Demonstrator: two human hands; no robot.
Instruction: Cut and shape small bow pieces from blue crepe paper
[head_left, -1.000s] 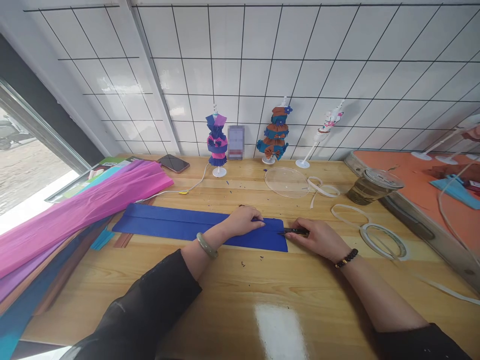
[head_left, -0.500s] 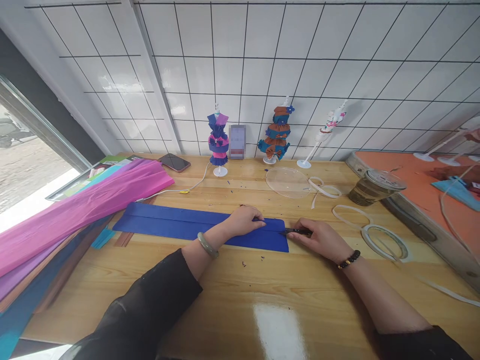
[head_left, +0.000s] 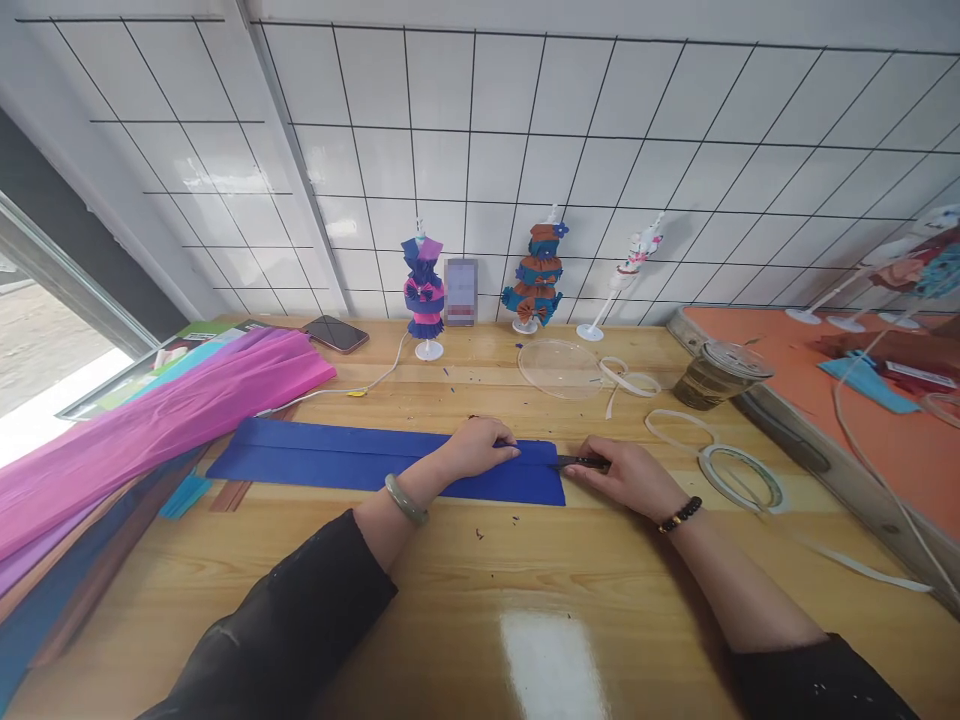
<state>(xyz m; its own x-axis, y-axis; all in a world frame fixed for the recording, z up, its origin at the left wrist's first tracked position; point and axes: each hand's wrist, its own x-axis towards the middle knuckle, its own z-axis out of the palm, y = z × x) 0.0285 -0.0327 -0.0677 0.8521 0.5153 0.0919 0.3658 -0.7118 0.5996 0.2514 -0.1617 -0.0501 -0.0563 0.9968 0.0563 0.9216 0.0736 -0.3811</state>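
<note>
A long strip of blue crepe paper (head_left: 322,455) lies across the table with a lengthwise fold line or edge along it. My left hand (head_left: 480,447) rests on the strip near its right end, fingers pinched together on the paper's upper layer. At that right end, my right hand (head_left: 626,472) is closed around small dark scissors (head_left: 589,462). The blades point left and meet the paper's short edge at the fold line; how far they are parted is too small to tell.
Pink crepe paper (head_left: 247,390) and other coloured sheets lie at left, near a phone (head_left: 335,333). Dressed miniature stands (head_left: 424,290) line the wall. To the right are a tape roll (head_left: 739,480), a lidded cup (head_left: 720,375) and an orange-topped surface (head_left: 795,350). Blue scraps dot the wooden table (head_left: 442,600).
The camera view has tilted up slightly and shifted right, so everything sits a little lower and further left. Both hands keep nearly the same place on the paper and scissors.
</note>
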